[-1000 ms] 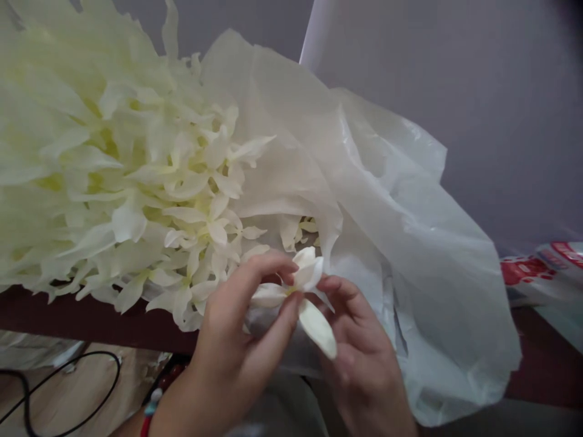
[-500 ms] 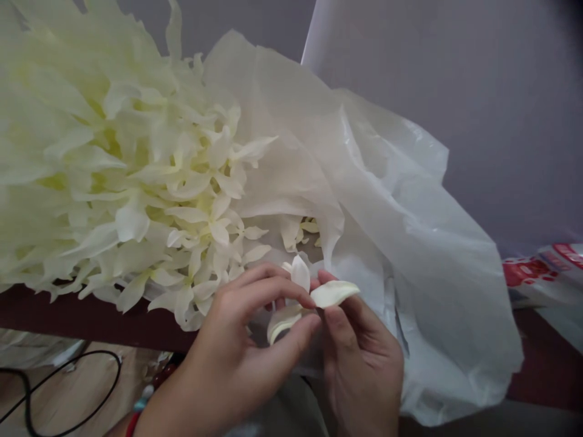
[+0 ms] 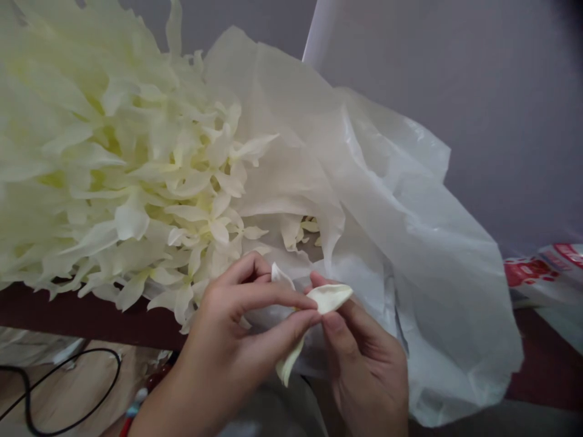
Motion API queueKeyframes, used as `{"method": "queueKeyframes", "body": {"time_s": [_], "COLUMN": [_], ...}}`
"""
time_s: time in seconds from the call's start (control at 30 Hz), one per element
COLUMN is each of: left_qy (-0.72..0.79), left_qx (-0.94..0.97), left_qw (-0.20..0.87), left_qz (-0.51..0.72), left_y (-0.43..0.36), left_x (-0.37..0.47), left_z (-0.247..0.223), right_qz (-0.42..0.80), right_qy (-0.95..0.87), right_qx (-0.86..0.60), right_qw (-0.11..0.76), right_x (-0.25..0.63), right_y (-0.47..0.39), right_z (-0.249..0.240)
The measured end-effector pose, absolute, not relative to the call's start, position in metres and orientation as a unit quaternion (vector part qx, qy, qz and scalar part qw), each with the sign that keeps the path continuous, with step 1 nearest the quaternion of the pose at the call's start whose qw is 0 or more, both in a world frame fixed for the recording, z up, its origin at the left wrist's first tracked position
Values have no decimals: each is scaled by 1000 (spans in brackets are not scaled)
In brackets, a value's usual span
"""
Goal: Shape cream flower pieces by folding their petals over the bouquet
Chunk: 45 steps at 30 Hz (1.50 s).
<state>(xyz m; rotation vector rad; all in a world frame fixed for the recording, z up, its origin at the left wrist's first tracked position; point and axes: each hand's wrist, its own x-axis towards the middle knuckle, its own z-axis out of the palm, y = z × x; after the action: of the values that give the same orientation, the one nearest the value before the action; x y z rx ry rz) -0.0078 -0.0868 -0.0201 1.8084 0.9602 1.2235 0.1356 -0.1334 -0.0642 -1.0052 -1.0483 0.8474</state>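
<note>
Petal (image 3: 334,297), pinched in both hands (image 3: 246,331) (image 3: 368,358); flowers (image 3: 132,215) beside

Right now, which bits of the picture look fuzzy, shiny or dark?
In the head view, the cream flowers look fuzzy and smeary toward the upper left; in the same head view, the white plastic sheeting has pale shiny streaks along its folds, the top right corner goes dark, and the cream petal looks crisper than those upper-left flowers.

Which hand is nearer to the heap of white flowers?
Left. The left hand is by the lower right edge of the heap; the right hand is farther right.
</note>
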Motion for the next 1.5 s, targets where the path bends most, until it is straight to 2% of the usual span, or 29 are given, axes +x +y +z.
{"method": "queueKeyframes", "body": {"time_s": [0.47, 1.03, 1.23, 1.5], "left_qy": [368, 364, 344, 347], "left_qx": [698, 701, 733, 753], "left_qw": [414, 432, 383, 314], "left_qz": [453, 436, 445, 463], "left_y": [-86, -83, -85, -89], "left_x": [-9, -8, -6, -1], "left_z": [-21, -23, -24, -27], "right_qz": [323, 329, 307, 261], "right_qy": [-499, -449, -508, -529], "right_qx": [-467, -498, -466, -507], "right_qw": [655, 665, 656, 629], "right_x": [140, 132, 140, 141], "right_y": [-136, -139, -136, -136], "right_z": [-64, -61, -65, -60]}}
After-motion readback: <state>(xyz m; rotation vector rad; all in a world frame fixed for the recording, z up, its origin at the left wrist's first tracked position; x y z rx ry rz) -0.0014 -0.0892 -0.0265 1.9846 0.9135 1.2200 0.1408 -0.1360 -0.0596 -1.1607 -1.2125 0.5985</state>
